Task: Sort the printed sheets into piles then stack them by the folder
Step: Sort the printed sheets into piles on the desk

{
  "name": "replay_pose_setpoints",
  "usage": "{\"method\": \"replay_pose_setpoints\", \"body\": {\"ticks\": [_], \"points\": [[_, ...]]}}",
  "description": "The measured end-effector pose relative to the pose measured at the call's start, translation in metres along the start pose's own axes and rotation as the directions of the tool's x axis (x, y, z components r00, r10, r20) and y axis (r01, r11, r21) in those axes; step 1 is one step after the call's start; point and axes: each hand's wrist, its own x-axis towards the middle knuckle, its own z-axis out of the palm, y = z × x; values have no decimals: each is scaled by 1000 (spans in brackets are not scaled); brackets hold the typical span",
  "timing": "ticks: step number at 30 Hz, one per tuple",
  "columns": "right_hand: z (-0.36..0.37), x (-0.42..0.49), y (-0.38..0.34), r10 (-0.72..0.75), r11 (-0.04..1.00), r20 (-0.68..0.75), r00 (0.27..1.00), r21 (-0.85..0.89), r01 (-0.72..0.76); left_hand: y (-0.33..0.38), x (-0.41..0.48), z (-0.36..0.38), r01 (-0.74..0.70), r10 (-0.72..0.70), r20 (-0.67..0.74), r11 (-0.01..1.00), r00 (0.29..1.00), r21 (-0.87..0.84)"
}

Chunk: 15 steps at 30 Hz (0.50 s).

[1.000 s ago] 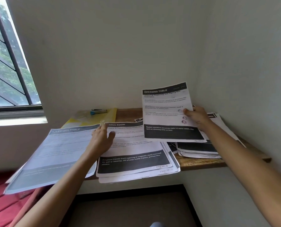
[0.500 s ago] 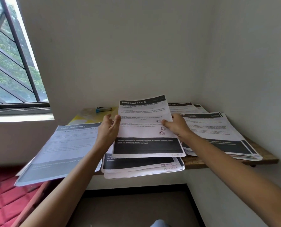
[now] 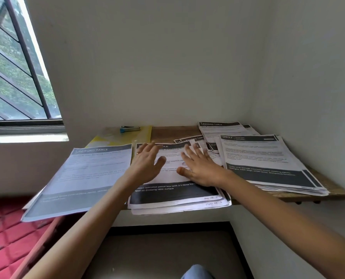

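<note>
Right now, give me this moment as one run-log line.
left hand: open over middle pile | right hand: open, flat on same pile | folder: yellow, back left, stapler on it

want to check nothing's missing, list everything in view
wooden shelf: one, brown, in the wall corner
folder: one, yellow, back left of the shelf
stapler: one, blue, on the folder
left pile: one, white and grey, overhanging the shelf's left end
middle pile: one, white and black, front centre, under both hands
right pile: one, white and black, by the right wall
back pile: one, same print, behind the right pile
loose sheets: count unclear, between middle and back piles
window: one, dark bars, upper left
quilted pad: one, red, lower left
left hand: one, flat on the middle pile
right hand: one, flat on the middle pile
</note>
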Motion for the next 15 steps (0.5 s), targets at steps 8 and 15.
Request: {"method": "replay_pose_setpoints", "body": {"ticks": [8,15], "points": [[10,4,0,27,999,149,988,33,-33,-3,1,27,43,-78,376,994,923,102],[5,8,2,11,999,222,975,41,-21,1,6,25,14,-90,439,985,894,173]]}}
